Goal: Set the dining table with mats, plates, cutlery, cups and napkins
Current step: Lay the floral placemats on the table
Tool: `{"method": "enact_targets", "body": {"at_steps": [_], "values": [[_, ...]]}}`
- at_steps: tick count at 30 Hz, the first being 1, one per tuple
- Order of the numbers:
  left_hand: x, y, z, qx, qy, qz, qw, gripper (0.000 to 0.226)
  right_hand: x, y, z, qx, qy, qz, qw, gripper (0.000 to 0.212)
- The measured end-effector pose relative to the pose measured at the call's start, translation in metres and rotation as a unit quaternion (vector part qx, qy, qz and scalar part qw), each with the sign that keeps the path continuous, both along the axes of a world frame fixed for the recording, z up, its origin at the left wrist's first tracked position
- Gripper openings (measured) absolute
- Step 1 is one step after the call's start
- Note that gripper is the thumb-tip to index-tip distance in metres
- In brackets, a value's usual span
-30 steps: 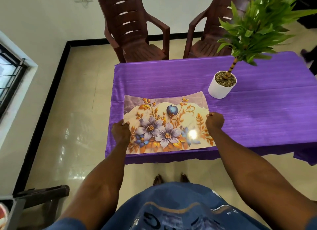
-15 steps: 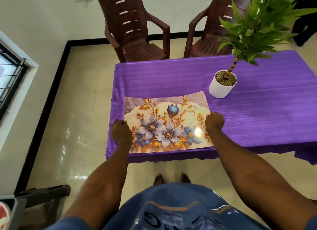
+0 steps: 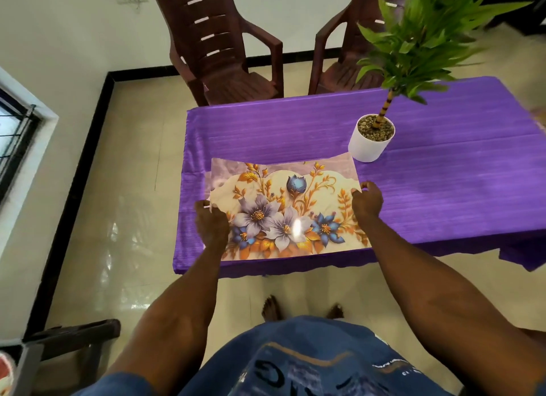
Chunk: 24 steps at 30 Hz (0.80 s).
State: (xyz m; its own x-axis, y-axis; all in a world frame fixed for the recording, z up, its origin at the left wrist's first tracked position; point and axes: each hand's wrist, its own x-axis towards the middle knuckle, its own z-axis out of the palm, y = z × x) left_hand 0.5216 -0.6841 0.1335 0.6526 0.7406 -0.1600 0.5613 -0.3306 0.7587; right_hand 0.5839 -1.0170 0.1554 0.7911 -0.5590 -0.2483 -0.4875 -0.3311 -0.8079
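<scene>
Purple-clothed tabletop [image 3: 443, 194] carries a floral mat [image 3: 283, 209] at its near-left corner, far corner just beside a white plant pot [image 3: 367, 144]. Left hand [image 3: 211, 222] and right hand [image 3: 366, 200] pinch its side edges. Likely thin, light, flexible, glossy; best handled by both edges.

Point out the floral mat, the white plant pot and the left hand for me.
floral mat [image 3: 283, 206]: head view, on its printed centre, at the flowers.
white plant pot [image 3: 366, 146]: head view, on its front wall below the pebbles.
left hand [image 3: 211, 224]: head view, on the back of the hand at the mat's left edge.
</scene>
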Motion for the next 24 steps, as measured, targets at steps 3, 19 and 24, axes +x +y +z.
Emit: {"method": "enact_targets", "body": {"at_steps": [3, 19, 24], "values": [[-0.007, -0.015, -0.002, 0.031, -0.018, 0.0, 0.999, 0.028, -0.009, -0.028, 0.001, 0.01, -0.001, -0.013, 1.0, 0.023], [-0.014, -0.353, -0.002, 0.006, -0.065, -0.087, 0.994, 0.026, -0.052, -0.367, 0.011, -0.052, -0.02, -0.061, 0.997, 0.024], [0.008, -0.437, 0.011, -0.016, -0.052, -0.108, 0.993, 0.028, -0.044, -0.454, 0.019, -0.082, -0.029, -0.084, 0.993, 0.027]]}}
